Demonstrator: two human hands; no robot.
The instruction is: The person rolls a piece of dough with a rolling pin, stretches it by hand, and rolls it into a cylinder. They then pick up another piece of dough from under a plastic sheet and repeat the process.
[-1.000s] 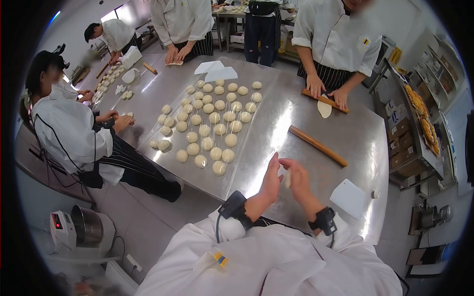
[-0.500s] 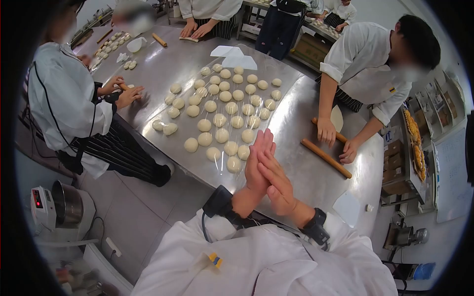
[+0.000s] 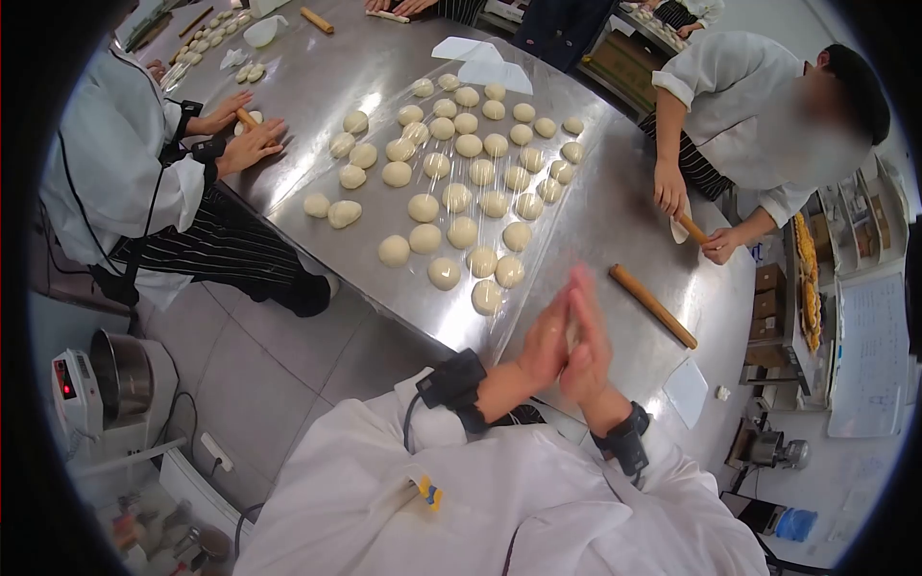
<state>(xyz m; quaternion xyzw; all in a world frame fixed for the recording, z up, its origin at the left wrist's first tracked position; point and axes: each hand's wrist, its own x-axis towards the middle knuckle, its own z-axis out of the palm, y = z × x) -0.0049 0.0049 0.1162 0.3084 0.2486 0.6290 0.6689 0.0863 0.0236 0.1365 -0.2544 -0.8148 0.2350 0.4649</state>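
Note:
In front of my chest, over the near edge of the steel table, my left hand (image 3: pixel 545 338) and my right hand (image 3: pixel 589 357) face each other palm to palm. Their fingers are stretched out and point away from me, slightly blurred at the tips. The space between the palms is mostly hidden, and I see nothing held there. Just beyond and to the left lie many round dough balls (image 3: pixel 461 232) under clear plastic film (image 3: pixel 526 252). The closest dough ball (image 3: pixel 487 298) sits left of my fingertips. To the right rests a wooden rolling pin (image 3: pixel 653 305).
At right a person (image 3: pixel 759 125) bends over another rolling pin (image 3: pixel 693 228) and flattened dough. A person at left (image 3: pixel 125 173) presses a short pin on the table (image 3: pixel 317 77). White scrapers (image 3: pixel 686 392) lie near right and far back. A mixer (image 3: pixel 120 374) stands at lower left.
My hands have shifted right and slightly down in view, still palm to palm. The person at right has brought both hands onto the farther rolling pin, turned over the dough. The view has shifted slightly.

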